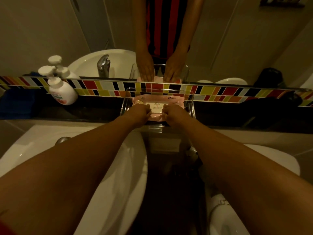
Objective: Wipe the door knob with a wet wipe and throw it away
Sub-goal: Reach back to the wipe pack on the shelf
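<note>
Judging by the scene, the task was barely started: no wipe was seen pulled, and no door knob or bin was in view. The wet wipe pack (158, 106) lay flat in a clear tray (191, 106), long axis running hand to hand, its label flap between the fingertips, printed top pointing away. Left hand (138, 112) and right hand (174, 114) were curled closed on its near edge; a true grip couldn't be confirmed.

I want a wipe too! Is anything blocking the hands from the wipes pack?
No. Both hands, left and right, are already on the pink pack in its clear tray; nothing visible lies between them.
</note>
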`<action>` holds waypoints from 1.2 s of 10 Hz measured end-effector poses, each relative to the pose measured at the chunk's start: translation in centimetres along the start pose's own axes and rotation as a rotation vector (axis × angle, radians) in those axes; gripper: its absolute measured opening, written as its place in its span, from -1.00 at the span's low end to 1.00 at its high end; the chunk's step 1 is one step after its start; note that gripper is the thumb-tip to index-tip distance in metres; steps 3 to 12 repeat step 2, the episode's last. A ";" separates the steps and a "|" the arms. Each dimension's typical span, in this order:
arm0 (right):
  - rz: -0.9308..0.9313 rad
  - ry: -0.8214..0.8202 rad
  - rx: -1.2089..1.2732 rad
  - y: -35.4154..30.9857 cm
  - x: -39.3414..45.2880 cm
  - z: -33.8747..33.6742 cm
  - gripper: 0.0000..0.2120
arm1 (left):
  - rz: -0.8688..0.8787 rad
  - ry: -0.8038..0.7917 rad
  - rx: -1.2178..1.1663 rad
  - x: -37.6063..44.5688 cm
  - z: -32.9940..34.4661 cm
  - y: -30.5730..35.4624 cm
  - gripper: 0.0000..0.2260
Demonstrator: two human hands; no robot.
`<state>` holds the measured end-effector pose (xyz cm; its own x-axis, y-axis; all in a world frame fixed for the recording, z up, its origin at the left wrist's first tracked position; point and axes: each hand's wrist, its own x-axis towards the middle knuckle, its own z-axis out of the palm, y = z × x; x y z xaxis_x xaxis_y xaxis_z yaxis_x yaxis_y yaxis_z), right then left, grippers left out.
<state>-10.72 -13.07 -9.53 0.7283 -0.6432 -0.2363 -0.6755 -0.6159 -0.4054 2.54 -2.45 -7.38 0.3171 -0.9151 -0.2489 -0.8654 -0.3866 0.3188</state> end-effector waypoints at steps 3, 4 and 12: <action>-0.028 -0.035 -0.178 -0.8 -0.4 -0.9 -0.72 | 0.008 -0.006 0.022 -1.0 -1.0 0.5 -0.67; -0.028 -0.035 -0.178 -0.8 -0.4 -0.9 -0.72 | 0.008 -0.006 0.022 -1.0 -1.0 0.5 -0.67; -0.028 -0.035 -0.178 -0.8 -0.4 -0.9 -0.72 | 0.008 -0.006 0.022 -1.0 -1.0 0.5 -0.67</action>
